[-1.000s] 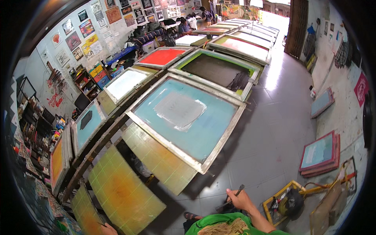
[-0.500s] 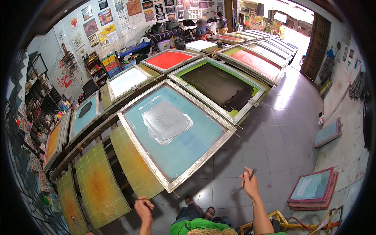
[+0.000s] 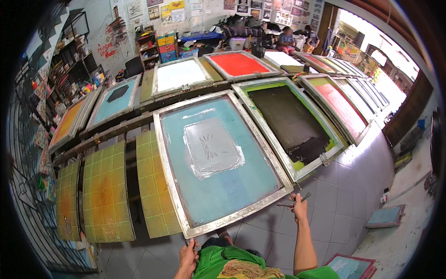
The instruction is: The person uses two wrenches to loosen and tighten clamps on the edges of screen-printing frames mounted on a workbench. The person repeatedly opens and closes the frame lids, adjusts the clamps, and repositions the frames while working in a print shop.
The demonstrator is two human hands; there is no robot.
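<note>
The silkscreen frame [image 3: 272, 197], with blue mesh and a pale border, lies slanted in front of me. A grey, taped-edge patch [image 3: 213, 145] with a fan-like mark sits in its mesh. My left hand [image 3: 188, 258] is at the frame's near left corner, fingers closed with thumb and fingertips against the border. My right hand [image 3: 299, 209] is just off the right corner, its fingers closed around a slim dark-handled tool [image 3: 305, 197]. The tool's thin end points left; its exact kind cannot be made out.
A dark-inked screen [image 3: 283, 118] with a green border lies to the right. Yellow-green boards [image 3: 106, 193] stand in a row at left. Behind are a white screen [image 3: 181, 74] and a red one [image 3: 241, 63]. Framed screens [image 3: 350, 267] lean at lower right. Two people are far back.
My view has swung right and closer to the bench. My left hand has come to the frame's near corner, and my right hand, still holding the tool, is nearer the right corner.
</note>
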